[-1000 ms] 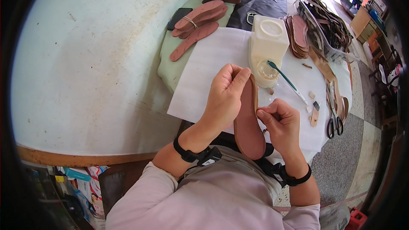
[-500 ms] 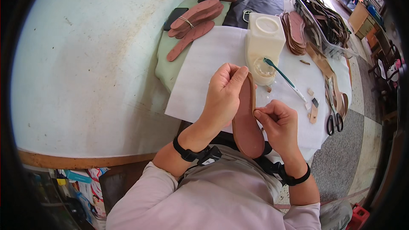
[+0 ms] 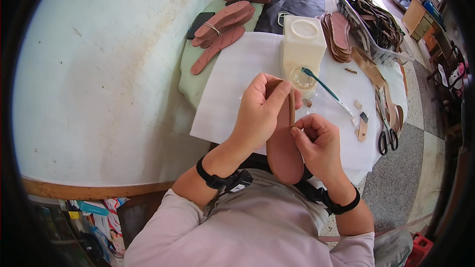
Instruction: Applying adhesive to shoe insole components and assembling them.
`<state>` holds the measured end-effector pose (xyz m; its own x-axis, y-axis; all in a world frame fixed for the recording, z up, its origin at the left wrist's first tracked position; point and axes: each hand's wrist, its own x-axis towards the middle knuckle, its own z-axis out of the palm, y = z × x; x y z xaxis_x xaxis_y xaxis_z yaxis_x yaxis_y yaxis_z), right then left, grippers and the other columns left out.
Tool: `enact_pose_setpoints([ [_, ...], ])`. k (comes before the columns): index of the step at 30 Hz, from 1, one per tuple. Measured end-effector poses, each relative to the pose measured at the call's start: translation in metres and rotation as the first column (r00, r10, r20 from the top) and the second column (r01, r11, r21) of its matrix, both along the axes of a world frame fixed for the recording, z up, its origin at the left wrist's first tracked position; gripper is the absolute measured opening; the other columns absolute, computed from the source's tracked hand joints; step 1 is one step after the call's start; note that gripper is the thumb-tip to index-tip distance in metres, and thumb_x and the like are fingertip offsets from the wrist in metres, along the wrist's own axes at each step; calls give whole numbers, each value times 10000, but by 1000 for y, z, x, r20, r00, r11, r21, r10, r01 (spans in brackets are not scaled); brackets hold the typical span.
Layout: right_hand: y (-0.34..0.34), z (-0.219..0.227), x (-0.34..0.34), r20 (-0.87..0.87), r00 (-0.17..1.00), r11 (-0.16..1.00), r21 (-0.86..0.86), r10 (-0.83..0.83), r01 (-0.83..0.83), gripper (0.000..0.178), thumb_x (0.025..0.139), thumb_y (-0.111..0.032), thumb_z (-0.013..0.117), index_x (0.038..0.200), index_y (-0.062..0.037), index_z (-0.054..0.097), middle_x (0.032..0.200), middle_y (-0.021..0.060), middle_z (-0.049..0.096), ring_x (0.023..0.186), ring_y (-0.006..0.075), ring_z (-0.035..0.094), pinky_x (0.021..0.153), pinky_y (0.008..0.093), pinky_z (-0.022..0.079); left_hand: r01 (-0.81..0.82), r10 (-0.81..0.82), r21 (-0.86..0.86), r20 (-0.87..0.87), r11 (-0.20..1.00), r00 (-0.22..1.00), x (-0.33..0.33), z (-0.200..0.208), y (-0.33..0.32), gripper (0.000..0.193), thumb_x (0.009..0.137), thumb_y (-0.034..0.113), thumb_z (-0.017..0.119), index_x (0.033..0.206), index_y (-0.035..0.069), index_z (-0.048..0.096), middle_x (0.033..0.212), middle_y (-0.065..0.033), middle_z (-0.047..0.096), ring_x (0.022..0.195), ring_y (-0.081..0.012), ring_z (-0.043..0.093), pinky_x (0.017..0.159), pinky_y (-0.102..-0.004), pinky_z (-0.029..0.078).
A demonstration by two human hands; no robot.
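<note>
A reddish-brown insole is held upright in front of me, its wide end toward my body. My left hand grips the narrow far end, thumb on its face. My right hand pinches the right edge near the middle, where a thin tan strip runs along the rim. Just beyond the insole stands a cream plastic container with a round opening low on its near side. A brush with a teal and white handle leans from that opening onto the white sheet.
Banded insole stacks lie at the far left beside a dark phone. More insoles sit right of the container. A clear bin holds dark strips. Black-handled scissors rest near the right edge, with small scraps beside them.
The insole's wide end has shifted slightly left, and my right hand has moved a little left and up along its edge. Both hands keep their hold.
</note>
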<state>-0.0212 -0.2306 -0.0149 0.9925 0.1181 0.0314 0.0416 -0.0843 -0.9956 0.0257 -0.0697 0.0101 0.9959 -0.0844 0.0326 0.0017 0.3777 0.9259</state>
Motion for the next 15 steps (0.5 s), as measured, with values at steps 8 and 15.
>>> enact_pose_setpoints([
  [8, 2, -1, 1, -22, 1000, 996, 83, -13, 15, 43, 922, 7, 690, 895, 7, 656, 679, -86, 513, 606, -7, 393, 517, 207, 295, 23, -39, 235, 64, 972, 997, -18, 3, 1, 304, 980, -17, 649, 1207, -36, 448, 1076, -135, 681, 975, -168, 716, 850, -304, 599],
  [15, -9, 13, 5, -51, 993, 992, 62, 109, -106, 52, 966, -35, 684, 949, 6, 659, 748, -53, 570, 669, 10, 443, 574, 203, 361, 23, -41, 230, 75, 973, 996, -19, 4, 4, 360, 973, -22, 658, 1252, -36, 430, 1120, -139, 660, 1003, -192, 723, 855, -323, 616],
])
